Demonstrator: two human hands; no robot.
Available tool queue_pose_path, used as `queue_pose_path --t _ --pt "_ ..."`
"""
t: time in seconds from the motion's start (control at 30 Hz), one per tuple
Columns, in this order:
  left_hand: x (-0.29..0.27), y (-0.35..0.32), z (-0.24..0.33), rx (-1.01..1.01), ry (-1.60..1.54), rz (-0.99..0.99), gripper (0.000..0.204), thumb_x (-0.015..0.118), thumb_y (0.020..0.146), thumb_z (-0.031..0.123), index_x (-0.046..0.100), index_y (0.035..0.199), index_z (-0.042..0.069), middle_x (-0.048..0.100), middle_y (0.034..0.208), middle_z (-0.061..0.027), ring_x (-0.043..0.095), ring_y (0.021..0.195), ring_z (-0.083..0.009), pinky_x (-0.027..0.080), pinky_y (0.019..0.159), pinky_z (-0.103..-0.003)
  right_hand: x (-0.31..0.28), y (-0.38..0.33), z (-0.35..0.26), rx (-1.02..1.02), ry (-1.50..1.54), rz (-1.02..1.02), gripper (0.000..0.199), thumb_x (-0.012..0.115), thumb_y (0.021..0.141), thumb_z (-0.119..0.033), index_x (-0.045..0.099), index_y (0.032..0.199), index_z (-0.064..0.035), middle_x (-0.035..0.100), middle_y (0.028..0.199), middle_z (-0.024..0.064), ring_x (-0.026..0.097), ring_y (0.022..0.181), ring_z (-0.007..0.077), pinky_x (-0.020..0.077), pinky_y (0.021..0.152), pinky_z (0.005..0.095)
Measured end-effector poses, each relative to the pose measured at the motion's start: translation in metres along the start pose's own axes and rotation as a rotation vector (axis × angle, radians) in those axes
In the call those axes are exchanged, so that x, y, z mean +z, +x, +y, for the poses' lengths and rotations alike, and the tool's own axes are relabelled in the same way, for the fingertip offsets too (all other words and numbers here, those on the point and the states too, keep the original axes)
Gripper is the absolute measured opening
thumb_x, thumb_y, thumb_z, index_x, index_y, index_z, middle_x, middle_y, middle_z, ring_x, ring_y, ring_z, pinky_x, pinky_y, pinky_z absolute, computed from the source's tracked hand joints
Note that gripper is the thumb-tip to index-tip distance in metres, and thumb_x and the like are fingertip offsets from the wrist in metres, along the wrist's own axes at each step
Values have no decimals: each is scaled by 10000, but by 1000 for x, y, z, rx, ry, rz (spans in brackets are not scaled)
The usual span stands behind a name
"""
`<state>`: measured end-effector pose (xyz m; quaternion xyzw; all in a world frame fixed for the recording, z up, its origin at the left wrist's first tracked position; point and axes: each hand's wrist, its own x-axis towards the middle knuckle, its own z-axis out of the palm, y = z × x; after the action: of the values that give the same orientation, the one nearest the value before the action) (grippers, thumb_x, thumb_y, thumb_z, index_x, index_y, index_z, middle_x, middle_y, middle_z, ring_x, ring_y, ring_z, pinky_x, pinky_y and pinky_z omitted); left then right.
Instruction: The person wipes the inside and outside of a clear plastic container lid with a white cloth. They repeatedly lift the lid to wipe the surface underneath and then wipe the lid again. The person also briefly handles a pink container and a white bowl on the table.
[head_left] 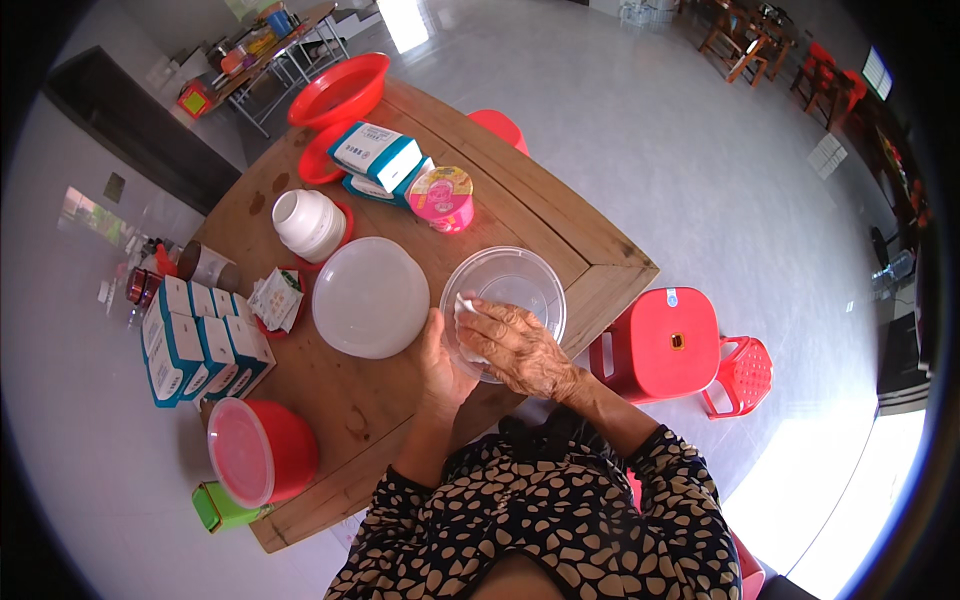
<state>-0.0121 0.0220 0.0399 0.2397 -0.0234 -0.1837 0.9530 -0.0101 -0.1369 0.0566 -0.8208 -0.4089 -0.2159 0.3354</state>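
Note:
A round, clear plastic container point(535, 275) is held just in front of me at the table's near edge. My left hand point(446, 368) grips its left rim, with the thumb pointing up and the other fingers hidden underneath. Inside it, my right hand point(522, 348) presses a crumpled white tissue point(464, 310) against the left inner side, fingers bent over it. Just left of the container lies a round, whitish translucent lid point(371, 297) on the wooden table point(350, 385). My left thumb is close to its edge.
Beyond stand a pink cup tub point(442, 200), teal-and-white boxes point(376, 153), stacked white bowls point(308, 224) and red basins point(340, 90). At left are more boxes point(200, 345), small packets point(275, 298) and a red lidded tub point(262, 452). Red stools point(672, 345) stand off the table's right side.

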Motion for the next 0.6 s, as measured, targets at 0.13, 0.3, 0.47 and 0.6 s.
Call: queue_pose_path --t 0.13,0.3,0.47,0.6 --pt "-1 1 -2 54 267 80 533 423 974 331 300 1419 66 424 1356 -137 500 1174 -295 472 916 -483 -4 3 10 56 -24 43 447 679 734 -156 590 1166 -79 512 1291 105 472 1222 296 393 970 410" --pt "6 -2 4 89 388 -10 477 476 923 227 361 1350 47 307 1431 -187 483 1171 -430 546 769 -583 -8 10 30 315 34 321 418 577 732 -7 565 1147 -55 530 1190 150 499 1090 351 412 902 416" --pt "25 3 6 125 233 -64 487 554 805 45 418 1273 50 373 1376 -172 492 1181 -343 556 822 -450 -2 6 29 368 150 291 380 586 764 -45 573 1143 -47 534 1185 145 489 1096 354 385 916 442" --pt "23 4 2 113 547 99 629 539 695 -110 416 1288 61 472 1244 -93 524 1127 -212 526 867 -336 -3 21 7 136 212 169 303 610 784 -99 607 1082 -49 538 1178 125 460 1125 342 343 949 447"
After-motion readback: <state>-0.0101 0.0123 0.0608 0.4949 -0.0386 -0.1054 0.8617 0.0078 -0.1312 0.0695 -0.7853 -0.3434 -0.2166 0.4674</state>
